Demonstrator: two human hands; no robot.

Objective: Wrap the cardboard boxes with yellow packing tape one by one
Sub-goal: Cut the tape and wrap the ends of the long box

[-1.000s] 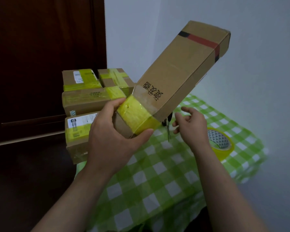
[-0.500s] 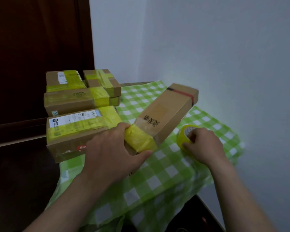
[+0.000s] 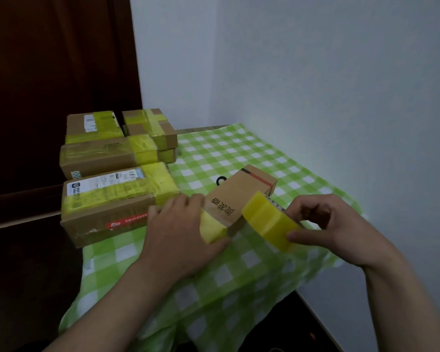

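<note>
Head | left grip (image 3: 178, 240) clasps long box (image 3: 239, 196) | right grip (image 3: 341, 232) seemingly pinches tape roll (image 3: 267, 219)

Yellow tape roll (image 3: 269, 221), brown box (image 3: 235, 199), green-white checked tablecloth (image 3: 239, 153).

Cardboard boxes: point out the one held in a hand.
The long narrow box with the red stripe, gripped by the left hand at its yellow-taped end; the other boxes lie grouped at the left.

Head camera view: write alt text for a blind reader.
A left hand grips a long cardboard box by its yellow-taped end; the right hand holds a yellow tape roll. Taped boxes sit nearby on green checked cloth.
</note>
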